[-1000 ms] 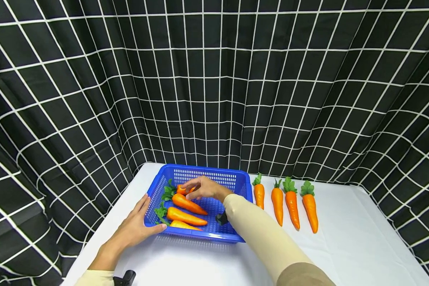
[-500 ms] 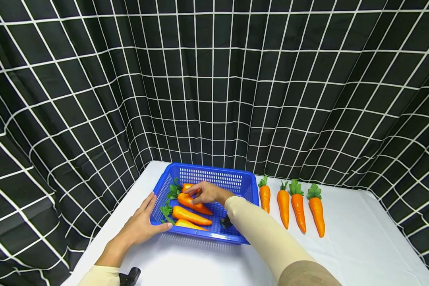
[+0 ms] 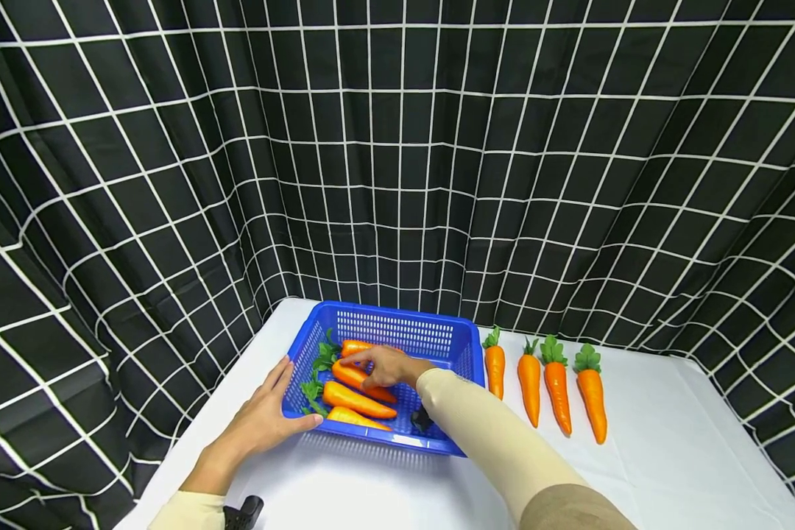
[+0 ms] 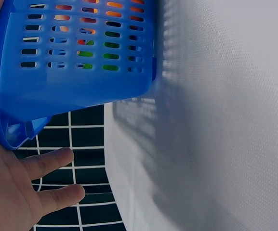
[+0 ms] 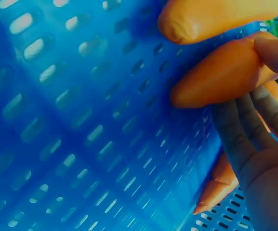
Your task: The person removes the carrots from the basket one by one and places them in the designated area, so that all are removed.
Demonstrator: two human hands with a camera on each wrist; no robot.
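A blue perforated basket (image 3: pixel 411 440) stands on the white table with several orange carrots inside, green tops toward the left. Inside it, my right hand (image 3: pixel 387 366) holds a carrot (image 5: pixel 220 74), thumb on one side and fingers on the other. Behind that one lies another carrot (image 3: pixel 356 346); nearer the front are a third carrot (image 3: pixel 358 401) and a paler carrot (image 3: pixel 352 418). My left hand (image 3: pixel 258 419) rests at the basket's front left corner, its thumb along the front rim. In the left wrist view, two fingers (image 4: pixel 57 197) extend straight past the rim.
Right of the basket, several carrots lie in a row on the white table (image 3: pixel 669 442), tops toward the back: a first carrot (image 3: pixel 495 368) close to the basket and a last carrot (image 3: pixel 592 405) farthest right. A black curtain (image 3: pixel 397 184) with white grid lines surrounds the table.
My right hand has moved from the rearmost carrot toward the front, onto the second carrot. The left hand keeps its place at the corner. The head view has shifted slightly.
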